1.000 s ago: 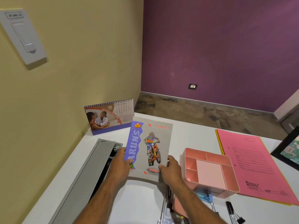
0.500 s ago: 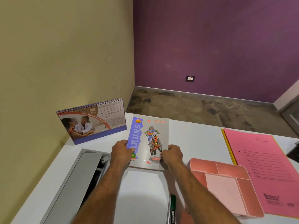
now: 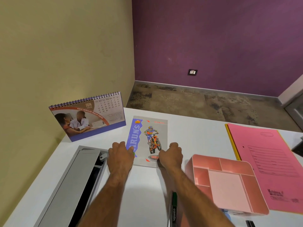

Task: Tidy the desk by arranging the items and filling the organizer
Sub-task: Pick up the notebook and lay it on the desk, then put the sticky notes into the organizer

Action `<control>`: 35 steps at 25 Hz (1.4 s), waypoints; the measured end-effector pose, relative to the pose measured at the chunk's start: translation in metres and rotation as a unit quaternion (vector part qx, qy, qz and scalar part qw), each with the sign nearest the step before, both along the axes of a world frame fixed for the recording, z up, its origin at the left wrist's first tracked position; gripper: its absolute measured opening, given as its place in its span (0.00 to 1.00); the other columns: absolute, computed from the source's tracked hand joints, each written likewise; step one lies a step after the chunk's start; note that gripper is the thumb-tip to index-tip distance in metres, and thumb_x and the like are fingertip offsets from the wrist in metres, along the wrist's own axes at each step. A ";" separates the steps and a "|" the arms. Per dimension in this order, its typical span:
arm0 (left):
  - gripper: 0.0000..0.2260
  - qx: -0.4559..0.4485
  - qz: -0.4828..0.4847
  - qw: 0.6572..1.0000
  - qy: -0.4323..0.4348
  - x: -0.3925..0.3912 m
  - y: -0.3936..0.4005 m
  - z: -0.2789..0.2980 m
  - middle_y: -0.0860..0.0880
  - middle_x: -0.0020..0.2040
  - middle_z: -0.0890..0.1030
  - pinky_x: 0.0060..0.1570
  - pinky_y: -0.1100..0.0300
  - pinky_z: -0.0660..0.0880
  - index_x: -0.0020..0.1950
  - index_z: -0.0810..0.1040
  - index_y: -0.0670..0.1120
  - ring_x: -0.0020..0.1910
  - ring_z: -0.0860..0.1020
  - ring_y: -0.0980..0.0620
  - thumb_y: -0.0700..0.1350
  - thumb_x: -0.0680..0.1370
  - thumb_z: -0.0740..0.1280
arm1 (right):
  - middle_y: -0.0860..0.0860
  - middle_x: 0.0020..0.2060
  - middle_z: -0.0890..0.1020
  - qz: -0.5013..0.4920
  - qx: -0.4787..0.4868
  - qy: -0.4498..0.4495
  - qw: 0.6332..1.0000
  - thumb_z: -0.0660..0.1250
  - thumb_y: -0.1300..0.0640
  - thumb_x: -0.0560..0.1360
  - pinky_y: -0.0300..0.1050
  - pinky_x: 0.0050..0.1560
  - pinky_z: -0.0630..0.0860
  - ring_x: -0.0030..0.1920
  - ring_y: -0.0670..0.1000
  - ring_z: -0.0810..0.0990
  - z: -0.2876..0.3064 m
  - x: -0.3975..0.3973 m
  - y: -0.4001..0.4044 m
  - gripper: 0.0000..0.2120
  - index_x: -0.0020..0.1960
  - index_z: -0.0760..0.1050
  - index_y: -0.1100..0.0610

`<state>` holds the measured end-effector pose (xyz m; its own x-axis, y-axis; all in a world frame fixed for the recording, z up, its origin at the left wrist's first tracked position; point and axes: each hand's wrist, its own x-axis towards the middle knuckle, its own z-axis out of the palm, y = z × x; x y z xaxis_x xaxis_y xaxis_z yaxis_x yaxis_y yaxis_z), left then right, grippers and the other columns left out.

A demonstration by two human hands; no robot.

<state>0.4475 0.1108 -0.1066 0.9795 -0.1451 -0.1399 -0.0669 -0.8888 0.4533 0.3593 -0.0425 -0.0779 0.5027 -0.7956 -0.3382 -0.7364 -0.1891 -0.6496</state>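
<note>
White desk (image 3: 196, 136): both hands, left (image 3: 120, 158), right (image 3: 171, 155), grip a grey motocross-cover notebook (image 3: 150, 136) lying flat.

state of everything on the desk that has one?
notebook: flat on desk, closed, both hands on its near edge
left hand: on notebook
right hand: on notebook
organizer: upright, compartments empty
desk calendar: standing, June page
pink folder: flat, closed
cable tray lid: open

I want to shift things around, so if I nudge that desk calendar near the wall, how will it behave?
The desk calendar stands tent-style on a narrow base, so a push near its spiral top would probably tip it. Pushed low, it likely slides easily on the smooth white desk. It looks like light card, so lifting it should take little effort.
</note>
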 end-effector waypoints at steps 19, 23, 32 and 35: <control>0.23 -0.016 -0.153 0.977 -0.146 -0.131 0.015 0.080 0.49 0.63 0.78 0.58 0.48 0.72 0.67 0.74 0.49 0.62 0.74 0.46 0.61 0.78 0.64 | 0.48 0.67 0.73 0.157 -0.217 -0.157 0.951 0.63 0.48 0.78 0.48 0.68 0.67 0.67 0.51 0.68 0.084 -0.130 0.033 0.22 0.70 0.67 0.51; 0.27 0.002 -0.191 0.968 -0.163 -0.171 0.022 0.090 0.47 0.61 0.81 0.60 0.44 0.75 0.64 0.77 0.47 0.62 0.77 0.43 0.65 0.77 0.56 | 0.49 0.75 0.64 0.188 -0.242 -0.121 0.944 0.56 0.40 0.78 0.49 0.75 0.57 0.75 0.52 0.59 0.088 -0.188 0.032 0.28 0.75 0.61 0.50; 0.36 0.098 -0.266 0.952 -0.117 -0.255 0.037 0.089 0.49 0.71 0.75 0.71 0.42 0.61 0.71 0.74 0.50 0.71 0.72 0.46 0.70 0.78 0.42 | 0.49 0.77 0.39 0.203 -0.294 0.014 0.934 0.31 0.27 0.71 0.55 0.76 0.37 0.78 0.52 0.37 0.070 -0.305 0.023 0.40 0.77 0.38 0.46; 0.35 0.099 -0.289 0.949 -0.079 -0.279 0.041 0.089 0.47 0.68 0.77 0.68 0.43 0.55 0.70 0.76 0.49 0.67 0.76 0.45 0.69 0.79 0.44 | 0.51 0.78 0.45 0.192 -0.290 0.058 0.936 0.31 0.26 0.71 0.60 0.76 0.42 0.78 0.54 0.44 0.065 -0.336 0.024 0.41 0.77 0.40 0.48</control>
<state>0.1680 0.1516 -0.0178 0.7557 -0.6503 -0.0781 -0.6221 -0.7500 0.2249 0.0230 -0.0189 -0.0126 0.7763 -0.6299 0.0236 -0.6005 -0.7505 -0.2759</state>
